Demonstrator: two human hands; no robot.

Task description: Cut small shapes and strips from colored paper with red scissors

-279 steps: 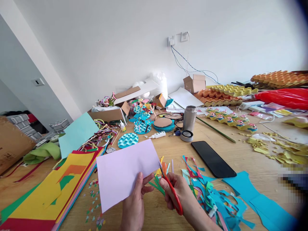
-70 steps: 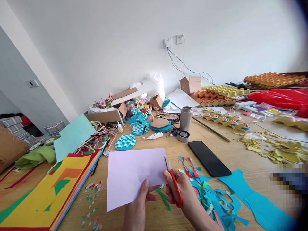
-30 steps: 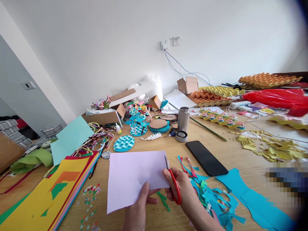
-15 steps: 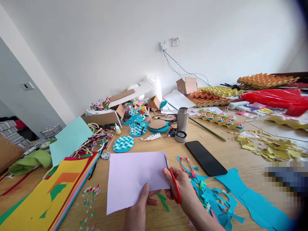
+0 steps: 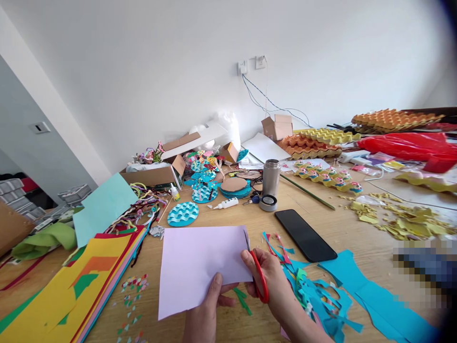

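A sheet of lilac paper [image 5: 200,262] is held up over the table, tilted towards me. My left hand [image 5: 210,300] grips its lower edge, thumb on the front and fingers behind. In my right hand [image 5: 269,276] is a pair of scissors [image 5: 262,281] with red handles, their dark blades at the sheet's right edge. My right thumb also rests by that edge. Below and to the right lie blue paper scraps [image 5: 321,295], with thin green strips [image 5: 243,300] under the sheet.
A black phone [image 5: 305,235] lies right of the sheet, with a steel flask [image 5: 271,178] behind it. Coloured paper sheets [image 5: 89,267] are stacked at left. A blue wavy disc [image 5: 183,214], glue bottle [image 5: 225,203] and egg trays [image 5: 310,145] lie further back.
Both hands stay almost in place. The scissor blades show slightly less above the right thumb, and the sheet's right edge has shifted a little.
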